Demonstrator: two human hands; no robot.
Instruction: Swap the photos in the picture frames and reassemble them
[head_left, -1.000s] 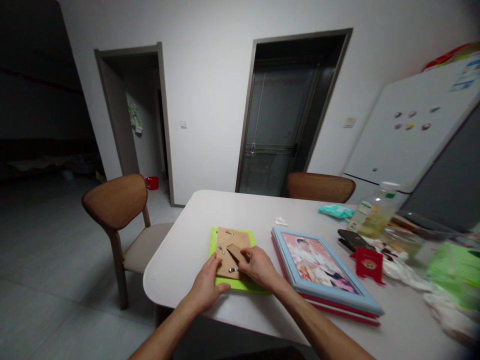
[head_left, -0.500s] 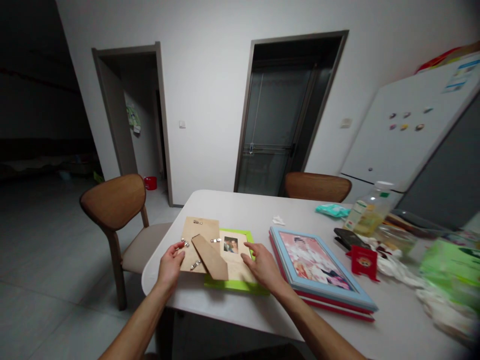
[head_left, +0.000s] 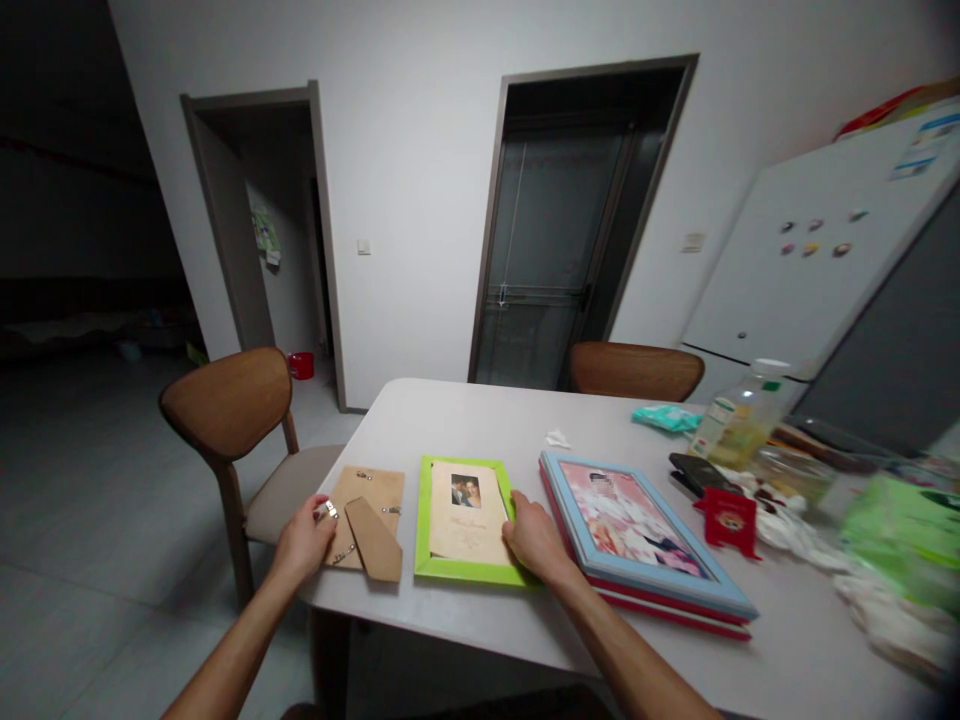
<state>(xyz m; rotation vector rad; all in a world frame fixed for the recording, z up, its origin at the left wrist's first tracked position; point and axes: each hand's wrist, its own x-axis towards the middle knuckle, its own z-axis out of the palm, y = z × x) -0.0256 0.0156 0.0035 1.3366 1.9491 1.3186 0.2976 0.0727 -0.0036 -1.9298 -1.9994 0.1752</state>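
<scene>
Lifted clear of the green frame since half a second ago, the brown backing now lies to its left at the edge of the table, so the frame seems opened up. Its cream sheet and small photo show fully. Left hand pinches the backing's outer edge; right hand rests at the frame's right side, its grip unclear. Faint lettering below the photo and the bottle label are unreadable.
</scene>
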